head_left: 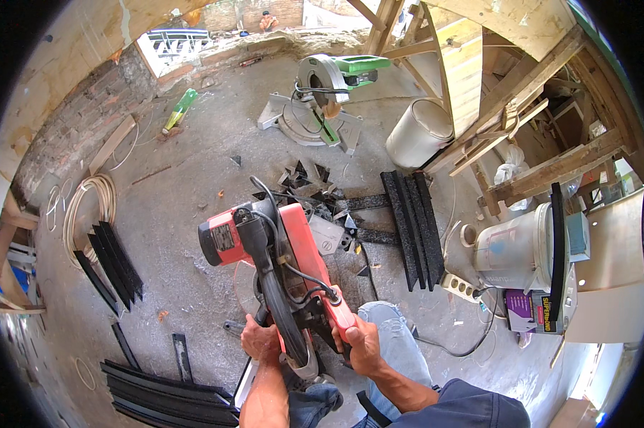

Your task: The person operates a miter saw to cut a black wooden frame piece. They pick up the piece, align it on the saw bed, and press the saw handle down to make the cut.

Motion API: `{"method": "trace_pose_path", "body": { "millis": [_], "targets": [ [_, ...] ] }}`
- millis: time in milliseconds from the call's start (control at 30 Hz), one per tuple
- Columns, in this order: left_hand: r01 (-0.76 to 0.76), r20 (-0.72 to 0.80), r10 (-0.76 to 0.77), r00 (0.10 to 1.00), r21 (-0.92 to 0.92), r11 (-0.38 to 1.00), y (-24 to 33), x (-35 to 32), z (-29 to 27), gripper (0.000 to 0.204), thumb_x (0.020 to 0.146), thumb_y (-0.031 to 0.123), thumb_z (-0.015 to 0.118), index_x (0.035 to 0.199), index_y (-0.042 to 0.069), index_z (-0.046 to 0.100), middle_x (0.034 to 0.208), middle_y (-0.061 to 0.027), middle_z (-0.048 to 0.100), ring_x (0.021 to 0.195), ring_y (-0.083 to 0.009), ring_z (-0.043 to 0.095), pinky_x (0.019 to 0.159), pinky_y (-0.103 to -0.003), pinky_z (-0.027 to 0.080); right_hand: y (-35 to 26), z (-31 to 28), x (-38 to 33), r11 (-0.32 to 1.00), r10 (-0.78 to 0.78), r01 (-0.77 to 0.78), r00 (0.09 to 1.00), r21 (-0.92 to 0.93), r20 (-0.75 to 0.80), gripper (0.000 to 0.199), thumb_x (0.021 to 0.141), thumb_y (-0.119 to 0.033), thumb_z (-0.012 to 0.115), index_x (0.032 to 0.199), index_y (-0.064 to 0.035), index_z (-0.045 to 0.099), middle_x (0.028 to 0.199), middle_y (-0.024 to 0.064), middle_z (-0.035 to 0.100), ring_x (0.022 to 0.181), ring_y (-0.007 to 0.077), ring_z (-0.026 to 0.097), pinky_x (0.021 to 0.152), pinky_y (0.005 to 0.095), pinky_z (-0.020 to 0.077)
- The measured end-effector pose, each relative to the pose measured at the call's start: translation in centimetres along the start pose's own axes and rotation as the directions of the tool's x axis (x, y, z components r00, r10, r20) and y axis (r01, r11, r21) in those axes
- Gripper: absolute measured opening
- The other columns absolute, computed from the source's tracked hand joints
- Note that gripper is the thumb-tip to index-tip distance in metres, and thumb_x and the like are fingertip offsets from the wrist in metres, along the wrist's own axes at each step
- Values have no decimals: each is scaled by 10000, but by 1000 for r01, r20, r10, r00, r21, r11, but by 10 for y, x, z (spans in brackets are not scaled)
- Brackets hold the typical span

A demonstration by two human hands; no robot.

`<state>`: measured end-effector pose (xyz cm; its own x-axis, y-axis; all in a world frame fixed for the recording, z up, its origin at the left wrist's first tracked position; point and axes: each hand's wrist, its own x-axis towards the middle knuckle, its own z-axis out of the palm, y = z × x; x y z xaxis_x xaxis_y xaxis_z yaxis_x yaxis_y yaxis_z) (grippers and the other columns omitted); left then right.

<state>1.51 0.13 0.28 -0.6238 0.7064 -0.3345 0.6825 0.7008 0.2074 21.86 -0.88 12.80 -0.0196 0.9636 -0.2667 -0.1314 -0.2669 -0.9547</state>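
Note:
A red and black miter saw (307, 250) stands on the floor right in front of me, its motor to the left and a black cable looping over it. My right hand (364, 347) is wrapped round the saw's red handle at the near end. On the left of the saw, low by its base, my left hand (260, 339) has its fingers curled in; what lies in its grip is hidden by the hand and the saw. A pale strip (246, 379) shows beside my left forearm. Dark triangular metal offcuts (300, 175) lie scattered beyond the saw.
Black angle bars (416, 232) lie at the right, with more bars (168, 392) at the lower left. A green miter saw (322, 100) and a white bucket (419, 133) stand farther off. A power strip (459, 287), another bucket (511, 250) and coiled hose (86, 207) flank me.

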Motion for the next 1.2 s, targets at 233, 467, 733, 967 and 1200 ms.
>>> {"method": "trace_pose_path", "body": {
  "millis": [233, 467, 733, 967, 1200],
  "targets": [
    [-117, 36, 117, 992, -14, 993, 3, -9, 23, 567, 738, 535, 765, 950, 38, 593, 846, -252, 708, 862, -468, 694, 759, -570, 542, 4, -21, -7, 993, 81, -75, 994, 90, -70, 459, 1011, -468, 549, 926, -21, 609, 699, 4, 569, 600, 78, 511, 536, 273, 413],
    [-117, 29, 117, 993, -20, 993, 29, -7, 1, 538, 769, 532, 742, 968, 60, 581, 831, -253, 700, 855, -463, 694, 739, -567, 545, 2, -13, 2, 996, -19, 20, 1000, -82, 17, 563, 998, -550, 556, 924, 9, 562, 636, 62, 555, 606, 113, 540, 544, 319, 439],
    [-75, -27, 75, 997, 16, 997, 27, -7, -2, 510, 777, 518, 744, 951, 68, 579, 815, -236, 686, 831, -443, 682, 719, -551, 536, 3, -7, 1, 993, -28, 28, 1000, -119, 1, 541, 1001, -542, 546, 903, -14, 606, 691, 23, 602, 594, 76, 545, 528, 252, 427],
    [-44, -68, 44, 997, 3, 999, 18, 4, -4, 486, 784, 505, 745, 935, 75, 578, 802, -221, 674, 811, -426, 671, 702, -538, 528, 4, -6, 1, 997, -46, 46, 999, -63, 7, 532, 1012, -541, 539, 901, -21, 546, 639, 22, 521, 596, 92, 493, 534, 302, 419],
    [-45, -92, 46, 995, 7, 999, 12, 3, 2, 463, 792, 493, 746, 920, 82, 577, 788, -206, 662, 791, -409, 661, 684, -525, 521, 6, -8, 0, 998, -38, 38, 999, -50, 1, 545, 1008, -550, 539, 888, -19, 548, 631, 25, 514, 596, 89, 488, 532, 303, 420]
  ]
}}
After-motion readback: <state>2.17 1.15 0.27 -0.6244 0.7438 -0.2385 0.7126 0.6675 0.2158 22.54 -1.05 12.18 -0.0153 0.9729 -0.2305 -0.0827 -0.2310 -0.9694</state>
